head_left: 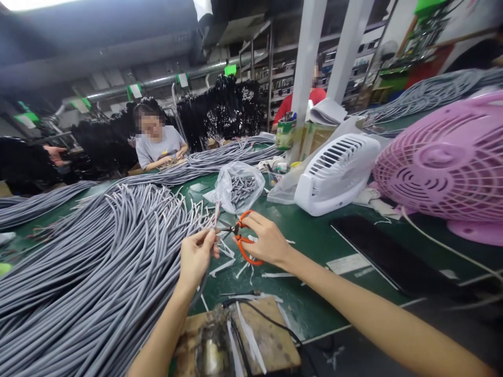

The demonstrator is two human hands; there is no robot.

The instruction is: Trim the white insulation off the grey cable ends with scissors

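My right hand [267, 238] grips orange-handled scissors [247, 256], fingers through the loops and the blades pointing left. Close to the blade tips, my left hand [199, 256] pinches the end of a grey cable, where thin pinkish wires [216, 212] stick up above the fingers. Whether the blades touch the wires I cannot tell. A large bundle of grey cables [98, 272] spreads over the left of the green table, pale stripped ends toward my hands. White cut strips [223, 267] lie beneath the scissors.
Beyond my hands sits a clear bag of small grey pieces [241, 191]. A white fan [338, 170], a pink fan [436, 157] and a black phone-like slab [389, 254] are on the right. A wooden block [271, 335] with a metal device stands in front. A co-worker [159, 139] sits opposite.
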